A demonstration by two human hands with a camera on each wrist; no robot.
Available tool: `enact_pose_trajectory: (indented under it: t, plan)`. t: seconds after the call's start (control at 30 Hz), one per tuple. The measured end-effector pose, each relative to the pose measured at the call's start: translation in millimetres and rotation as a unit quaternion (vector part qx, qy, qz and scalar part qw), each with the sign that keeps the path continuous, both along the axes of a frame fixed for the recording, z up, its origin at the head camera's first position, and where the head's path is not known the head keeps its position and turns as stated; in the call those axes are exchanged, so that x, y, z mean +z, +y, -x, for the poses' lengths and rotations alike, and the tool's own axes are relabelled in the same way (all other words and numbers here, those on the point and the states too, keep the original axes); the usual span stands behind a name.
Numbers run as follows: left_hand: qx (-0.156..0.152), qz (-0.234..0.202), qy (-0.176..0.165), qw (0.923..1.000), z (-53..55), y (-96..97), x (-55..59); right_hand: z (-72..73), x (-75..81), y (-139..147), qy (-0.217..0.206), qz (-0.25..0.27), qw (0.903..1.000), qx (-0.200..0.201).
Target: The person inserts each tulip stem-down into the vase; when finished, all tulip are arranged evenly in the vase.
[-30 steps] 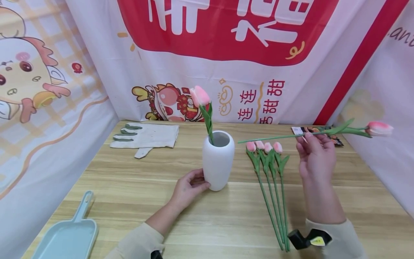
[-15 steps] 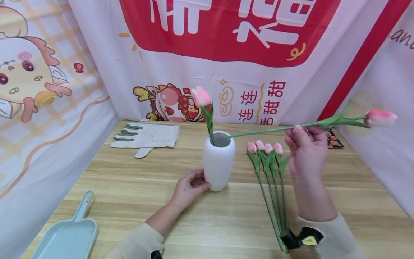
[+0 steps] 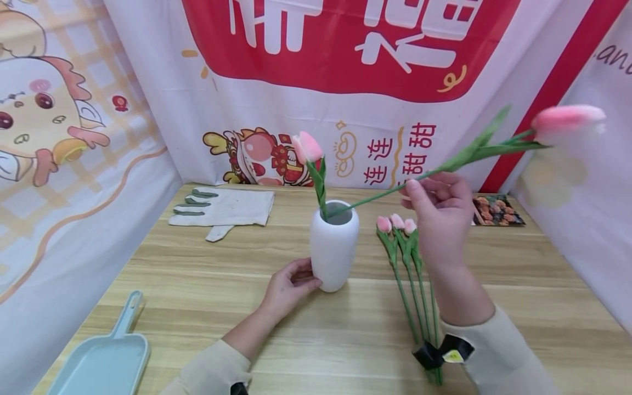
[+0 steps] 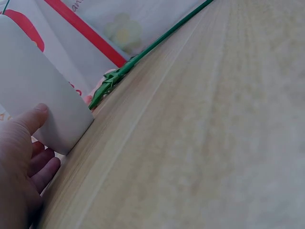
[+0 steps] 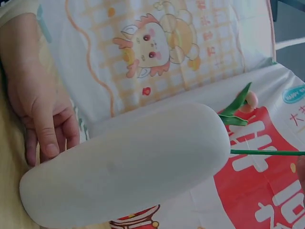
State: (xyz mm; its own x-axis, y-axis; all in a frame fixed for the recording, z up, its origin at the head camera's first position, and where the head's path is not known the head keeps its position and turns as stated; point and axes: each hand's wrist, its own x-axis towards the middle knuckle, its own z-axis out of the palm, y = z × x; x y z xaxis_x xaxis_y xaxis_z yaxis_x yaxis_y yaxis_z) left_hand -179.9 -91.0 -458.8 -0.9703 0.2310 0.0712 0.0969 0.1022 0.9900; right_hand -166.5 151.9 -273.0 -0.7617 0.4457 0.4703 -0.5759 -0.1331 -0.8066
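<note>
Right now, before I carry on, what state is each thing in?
Vase: upright on the table, uncovered.
Flower in the vase: standing, bloom up.
Flower in hand: slanted, stem end at the vase's mouth.
Loose flowers: lying side by side, partly hidden.
Left hand: holding the vase low down.
Right hand: pinching the slanted flower's stem.
Glove: lying flat.
Dustpan: lying open side up, partly out of frame.
Card: lying flat, partly hidden.

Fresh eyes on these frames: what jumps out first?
Probably the white vase near the middle of the head view, with a pink tulip in it and the left hand at its base. Then the second tulip, slanting from the right hand to the vase's mouth. Behind, the big red patch on the backdrop.
</note>
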Motion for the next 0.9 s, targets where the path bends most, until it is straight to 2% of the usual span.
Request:
enact_pose_trajectory:
  t: [0.17,0.33,0.47,0.57,0.73,0.8,0.9]
  plan:
    - [0.002,0.003,0.003,1.0,0.2,-0.7,-0.8,5.7,0.5,-12.5,-0.01,-0.095,0.995,0.031]
    - [0.003,0.006,0.009,0.9999,0.5,-1.0,-1.9,12.6,-1.5,-22.6,-0.033,-0.191,0.9807,0.026]
    - [0.0,0.001,0.011,0.9999,0.9,-0.9,-2.3,16.7,-4.6,-27.4,-0.043,-0.225,0.9729,0.031]
    - [-0.001,-0.002,0.011,0.9999,1.1,-0.7,-2.6,18.8,-5.8,-30.8,-0.069,-0.24,0.9674,0.043]
    - [-0.003,-0.006,0.01,0.9999,1.1,-0.4,-2.8,20.5,-8.6,-34.5,-0.121,-0.296,0.9455,0.064]
    - [-0.003,-0.006,0.01,0.9999,1.4,-0.3,-3.2,20.8,-9.7,-35.5,-0.126,-0.317,0.9377,0.067]
    - [-0.003,-0.005,0.01,0.9999,1.8,-0.4,-4.2,21.0,-10.5,-36.6,-0.124,-0.332,0.9323,0.073]
